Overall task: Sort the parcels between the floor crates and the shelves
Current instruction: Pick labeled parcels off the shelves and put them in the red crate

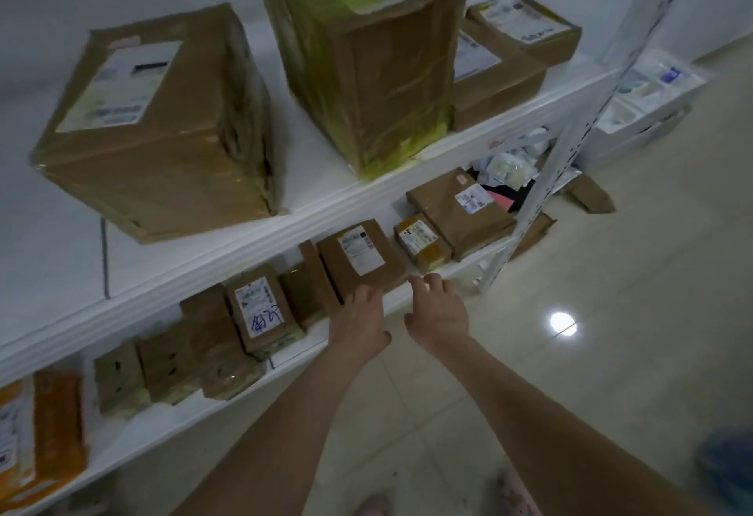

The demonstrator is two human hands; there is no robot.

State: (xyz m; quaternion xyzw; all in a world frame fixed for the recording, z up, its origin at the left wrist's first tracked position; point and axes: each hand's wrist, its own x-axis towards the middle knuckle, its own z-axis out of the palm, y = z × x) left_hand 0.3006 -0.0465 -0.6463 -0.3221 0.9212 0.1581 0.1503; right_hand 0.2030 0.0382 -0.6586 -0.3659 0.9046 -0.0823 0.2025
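Observation:
A flat brown parcel (358, 259) with a white label lies on the lower white shelf (407, 299), near its front edge. My left hand (360, 322) touches the parcel's near edge with relaxed fingers. My right hand (438, 314) hovers just right of it over the shelf lip, fingers loosely spread and holding nothing. Beside the parcel are a small yellow-taped box (421, 240) and a larger brown parcel (460, 210) to the right, and a labelled box with blue handwriting (260, 307) to the left.
The upper shelf (305, 173) carries three big cardboard boxes (163, 120) (366, 63) (505, 59). A white upright post (570, 140) stands at the right. White crates (648, 104) sit on the tiled floor (611, 352) beyond it. Orange parcels (45, 434) lie at the lower left.

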